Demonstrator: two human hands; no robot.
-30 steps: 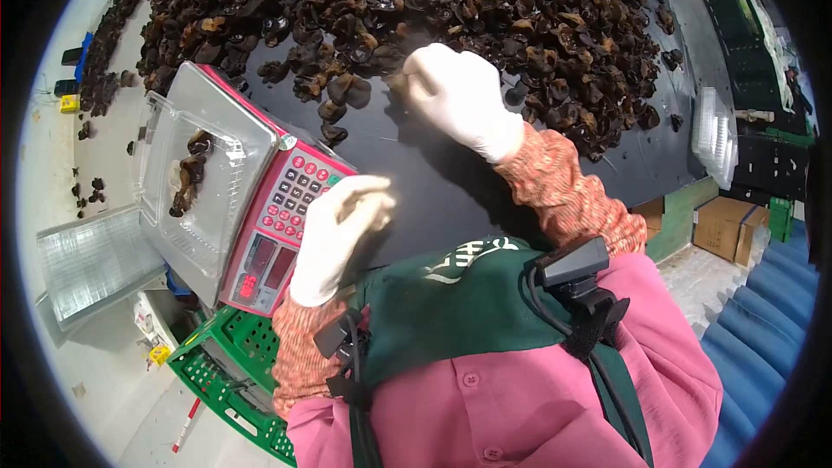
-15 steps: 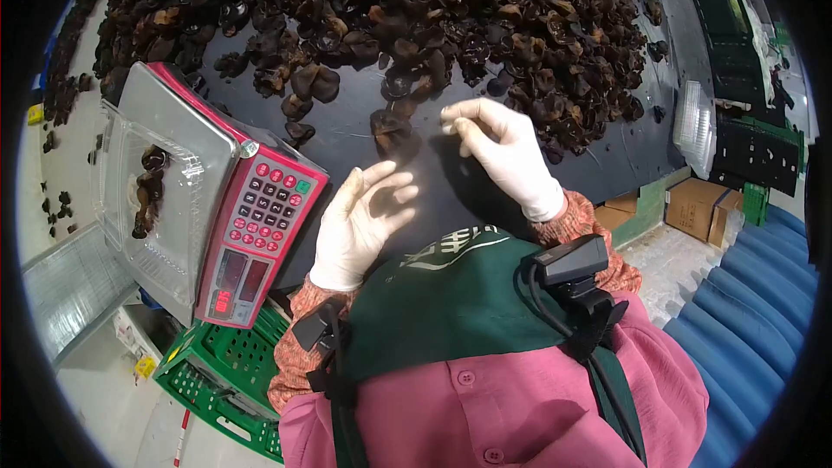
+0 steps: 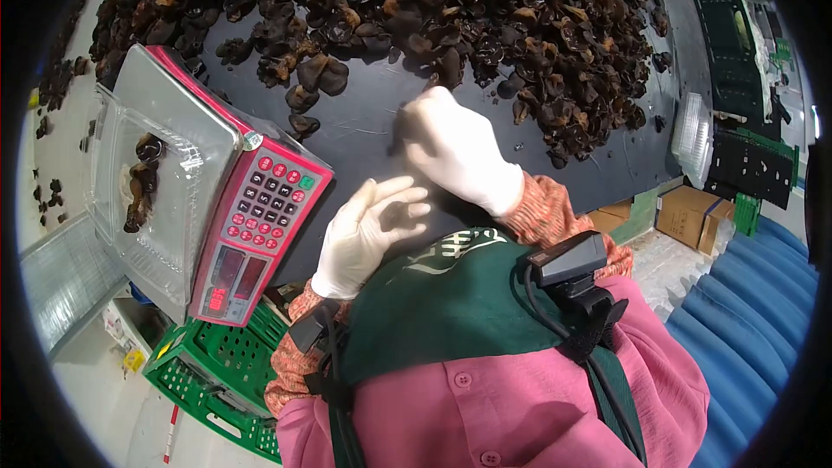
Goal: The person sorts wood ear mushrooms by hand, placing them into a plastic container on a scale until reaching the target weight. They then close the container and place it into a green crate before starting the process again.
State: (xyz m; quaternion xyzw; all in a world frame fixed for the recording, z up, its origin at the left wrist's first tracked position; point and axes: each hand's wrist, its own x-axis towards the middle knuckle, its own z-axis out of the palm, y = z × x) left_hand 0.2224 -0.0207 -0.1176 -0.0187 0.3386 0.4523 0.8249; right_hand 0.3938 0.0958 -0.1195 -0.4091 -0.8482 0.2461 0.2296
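Note:
My right hand (image 3: 459, 147), in a white glove, is over the dark table just short of the pile of wood ear mushrooms (image 3: 364, 0). Its fingers are curled in and partly smeared by motion; a dark blur shows beside them, and whatever they hold is hidden. Nearer my apron, my left hand (image 3: 360, 234), also gloved, has its fingers bent but apart, with nothing in them. To its left stands a red digital scale (image 3: 256, 225) with a clear plastic tray (image 3: 178, 243) on its metal plate. A few wood ear pieces (image 3: 143, 182) lie in that tray.
Loose wood ears (image 3: 321, 75) lie between pile and scale. A green crate (image 3: 230, 364) sits below the scale. At the right are stacked clear trays (image 3: 693, 139), a cardboard box (image 3: 689, 212) and black crates (image 3: 754, 160). The dark table (image 3: 364, 113) borders my apron.
My right hand has moved left and its fingers have curled in. The single wood ear piece that lay between my hands is no longer visible. My left hand has shifted slightly right and down.

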